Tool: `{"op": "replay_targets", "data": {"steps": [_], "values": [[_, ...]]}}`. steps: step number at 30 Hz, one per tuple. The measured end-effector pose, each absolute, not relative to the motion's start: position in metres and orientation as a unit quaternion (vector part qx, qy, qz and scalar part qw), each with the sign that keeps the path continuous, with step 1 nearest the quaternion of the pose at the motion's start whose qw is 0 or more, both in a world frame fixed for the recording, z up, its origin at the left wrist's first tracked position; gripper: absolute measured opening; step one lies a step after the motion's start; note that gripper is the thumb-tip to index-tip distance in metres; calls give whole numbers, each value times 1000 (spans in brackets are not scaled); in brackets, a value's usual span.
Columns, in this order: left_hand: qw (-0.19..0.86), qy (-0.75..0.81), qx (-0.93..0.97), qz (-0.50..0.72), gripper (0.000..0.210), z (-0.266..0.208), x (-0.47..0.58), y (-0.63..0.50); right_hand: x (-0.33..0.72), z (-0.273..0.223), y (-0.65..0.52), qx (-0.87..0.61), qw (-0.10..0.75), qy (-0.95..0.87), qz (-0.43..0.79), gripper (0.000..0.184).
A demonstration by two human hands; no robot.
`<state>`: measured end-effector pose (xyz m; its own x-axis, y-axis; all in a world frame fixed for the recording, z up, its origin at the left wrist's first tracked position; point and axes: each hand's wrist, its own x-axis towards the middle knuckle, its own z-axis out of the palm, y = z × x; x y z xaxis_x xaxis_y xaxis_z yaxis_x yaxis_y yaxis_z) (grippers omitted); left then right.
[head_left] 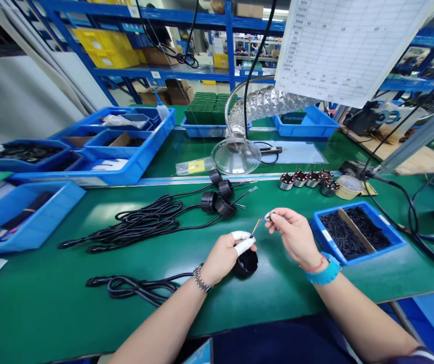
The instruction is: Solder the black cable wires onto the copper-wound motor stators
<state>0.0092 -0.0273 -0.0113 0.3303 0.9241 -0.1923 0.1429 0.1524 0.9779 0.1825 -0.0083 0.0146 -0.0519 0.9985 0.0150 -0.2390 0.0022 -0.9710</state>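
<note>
My left hand (230, 253), with white covers on its fingers, is closed on the end of a black cable. Thin coloured wires (256, 228), yellow and blue among them, stick out past its fingertips. My right hand (292, 231) is pinched at the tips of these wires; something small and dark shows at its fingertips, too small to name. Just below my left hand, a round black cap (246, 264) sits on the green table. The coiled black cable (137, 289) runs from the left towards my left wrist. Farther back lie several similar black cables (156, 215) with black caps (217, 201).
Right of my right hand stands a blue bin (356, 260) of small black pieces, split by a cardboard divider. Several copper-wound motor stators (307, 179) stand behind it. A clear fume hood (235, 156) hangs over the back. Blue trays (152, 151) fill the left side.
</note>
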Motion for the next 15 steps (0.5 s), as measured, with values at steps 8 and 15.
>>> {"op": "replay_targets", "data": {"steps": [8,15], "values": [[596,470,561,330,23,-11,9,-28,181,16,-11,-417,533,-453,581,12],[599,469,559,330,24,-13,10,-28,182,19,-10,-427,520,-461,579,14]]}}
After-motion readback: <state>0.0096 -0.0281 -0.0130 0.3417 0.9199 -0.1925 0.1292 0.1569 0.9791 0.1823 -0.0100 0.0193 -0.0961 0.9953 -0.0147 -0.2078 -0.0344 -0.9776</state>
